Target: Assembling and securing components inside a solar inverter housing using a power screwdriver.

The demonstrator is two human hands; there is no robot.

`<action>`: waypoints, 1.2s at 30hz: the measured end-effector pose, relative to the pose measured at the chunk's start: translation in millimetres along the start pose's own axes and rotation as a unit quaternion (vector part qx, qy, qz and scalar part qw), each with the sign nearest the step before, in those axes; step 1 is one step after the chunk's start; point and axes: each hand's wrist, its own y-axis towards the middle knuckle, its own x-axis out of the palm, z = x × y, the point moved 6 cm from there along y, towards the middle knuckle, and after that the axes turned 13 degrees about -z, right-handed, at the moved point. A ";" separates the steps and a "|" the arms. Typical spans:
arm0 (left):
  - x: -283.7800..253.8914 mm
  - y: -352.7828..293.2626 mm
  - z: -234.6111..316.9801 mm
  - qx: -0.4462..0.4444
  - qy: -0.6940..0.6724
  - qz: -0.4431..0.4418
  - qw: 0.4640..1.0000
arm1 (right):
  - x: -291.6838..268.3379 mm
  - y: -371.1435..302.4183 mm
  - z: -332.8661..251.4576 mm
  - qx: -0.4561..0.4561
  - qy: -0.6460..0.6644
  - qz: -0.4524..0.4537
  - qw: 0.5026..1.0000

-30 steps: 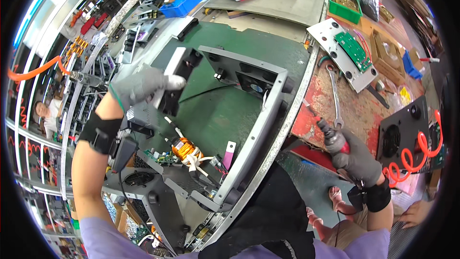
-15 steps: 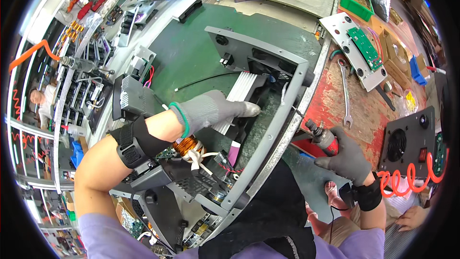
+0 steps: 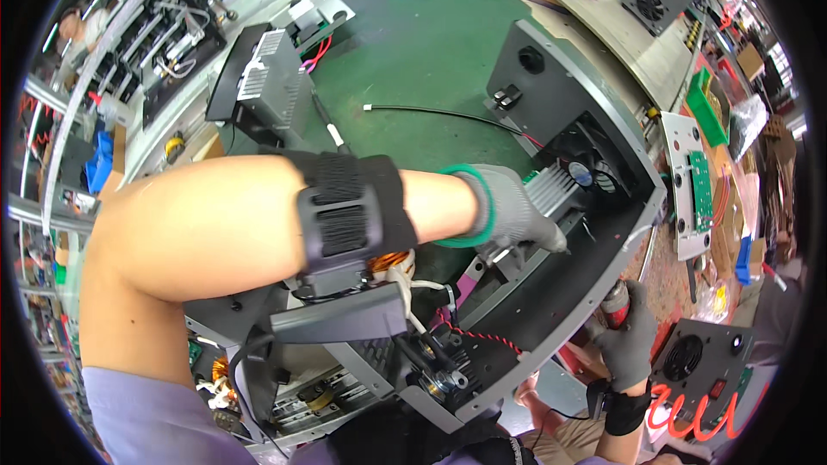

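Here's the finned heatsink (image 3: pixel 558 193), sitting inside the dark grey case (image 3: pixel 564 86), and your left hand (image 3: pixel 515 207) is right over it. Those gloved fingers are closed on the metal, one digit stretched along the near edge; the rest of the tips are tucked out of sight, so you can't see how far round they reach. The fins run out past your knuckles, and just beyond them sits the fan (image 3: pixel 581 174), mounted in the end panel.

Close behind those fingers, toward your wrist, there's the purple strip (image 3: pixel 470 282), then the orange coil (image 3: pixel 389 261), half hidden by your wristband. Below them, on your side, a red-and-black twisted wire (image 3: pixel 482 337) crosses the case. Above your left knuckles a thin black cable (image 3: pixel 431 108) curves over the green bench top (image 3: pixel 405 43), its white plug pointing away to the left. Farther left of those fingers stands a grey finned block (image 3: pixel 280 86).

Over to your right hand (image 3: pixel 627 349), outside the case wall: fingers wrapped around the red-bodied driver (image 3: pixel 615 305). Above those fingers lies a pale panel with a green circuit board (image 3: pixel 701 189); to their right, a black fan panel (image 3: pixel 693 357) beside the coiled red hose (image 3: pixel 680 413).
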 end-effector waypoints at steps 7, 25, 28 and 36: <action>3.1 6.8 1.1 0.025 0.054 -0.019 0.998 | 7.5 7.0 1.2 0.041 0.139 -0.023 0.989; 1.5 7.2 11.1 0.026 0.149 -0.022 0.988 | 12.4 1.0 13.1 0.006 0.148 -0.028 0.989; 4.2 15.6 7.5 0.065 0.096 -0.049 0.992 | 13.6 -1.0 14.5 0.020 0.166 -0.021 0.986; 0.0 3.1 7.2 -0.007 0.200 0.002 0.980 | -4.9 -4.8 -3.5 0.012 -0.141 0.032 0.989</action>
